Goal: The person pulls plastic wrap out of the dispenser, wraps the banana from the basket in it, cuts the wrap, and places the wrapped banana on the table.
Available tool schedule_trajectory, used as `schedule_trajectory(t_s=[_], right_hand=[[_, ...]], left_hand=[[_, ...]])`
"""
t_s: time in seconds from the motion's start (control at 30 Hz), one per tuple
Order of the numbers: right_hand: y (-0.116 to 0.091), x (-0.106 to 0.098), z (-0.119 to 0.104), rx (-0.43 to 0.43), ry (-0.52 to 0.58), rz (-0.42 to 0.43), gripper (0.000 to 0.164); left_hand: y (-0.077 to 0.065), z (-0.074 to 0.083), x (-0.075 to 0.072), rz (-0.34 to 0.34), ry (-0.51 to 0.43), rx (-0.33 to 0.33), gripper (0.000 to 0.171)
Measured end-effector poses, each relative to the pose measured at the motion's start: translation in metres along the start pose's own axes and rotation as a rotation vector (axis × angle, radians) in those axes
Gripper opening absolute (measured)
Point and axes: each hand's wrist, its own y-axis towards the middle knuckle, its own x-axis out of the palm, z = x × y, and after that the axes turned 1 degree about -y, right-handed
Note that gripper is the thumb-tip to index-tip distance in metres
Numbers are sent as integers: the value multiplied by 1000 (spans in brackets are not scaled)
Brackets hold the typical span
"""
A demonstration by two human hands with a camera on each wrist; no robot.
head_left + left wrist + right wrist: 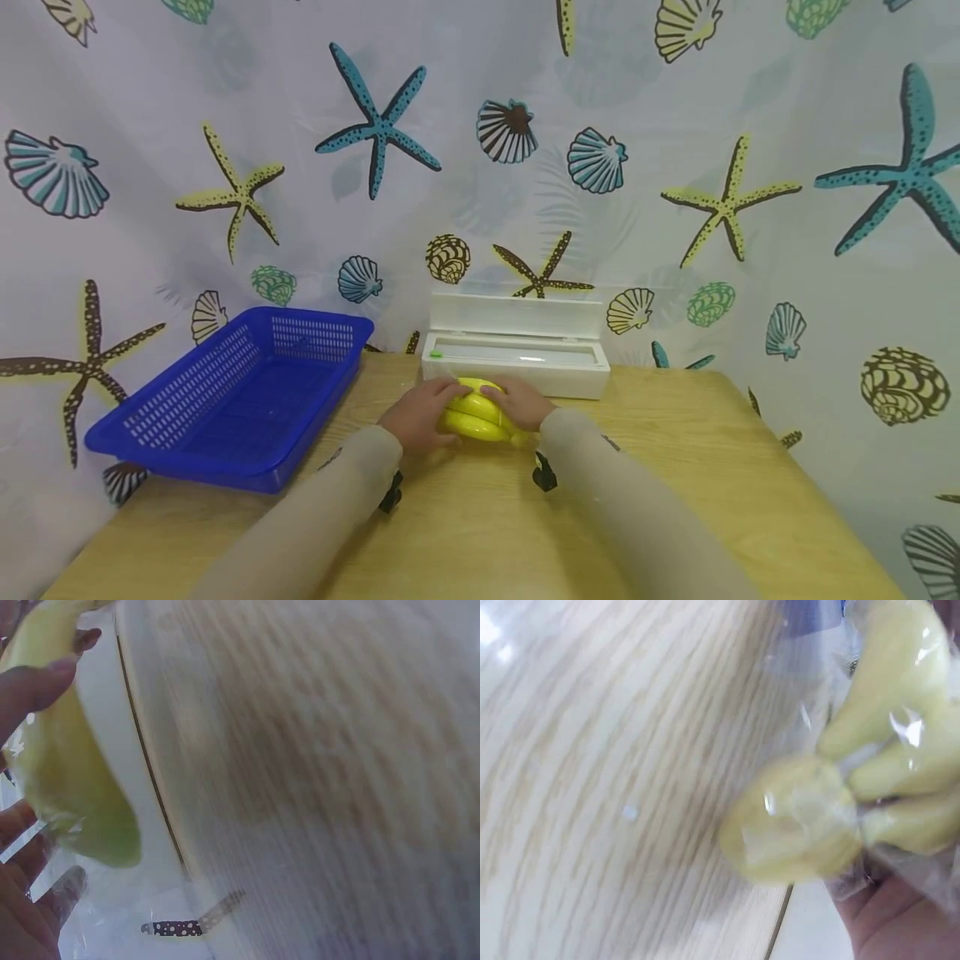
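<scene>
On a wood-grain table (480,533), a blue rectangular plastic basket (243,408) sits left, a long white open-lidded box (525,380) far; just nearer, a yellow banana bunch in clear plastic (477,427) is between left hand (422,415) and right hand (522,402), fingers grasping it

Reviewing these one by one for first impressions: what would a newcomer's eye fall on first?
Probably the bright yellow bananas in clear plastic, held mid-scene between left and right hands. Next, the blue basket at the left and the white box, lid raised, behind the bananas. The starfish-and-shell curtain fills the background.
</scene>
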Motion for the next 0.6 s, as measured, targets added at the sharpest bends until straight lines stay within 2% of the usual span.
schedule_trajectory(t_s=[0.1, 0.23, 0.5, 0.6], right_hand=[[-1, -1, 0, 25, 94, -40, 42], [-4, -3, 3, 80, 199, -95, 43], [-14, -15, 6, 236, 356, -198, 48], [-24, -21, -3, 271, 404, -217, 48]], left_hand=[[0, 2, 2, 14, 7, 22, 84], [1, 9, 2, 28, 5, 34, 78], [5, 22, 1, 20, -12, -52, 62], [7, 24, 4, 20, -45, -69, 60]])
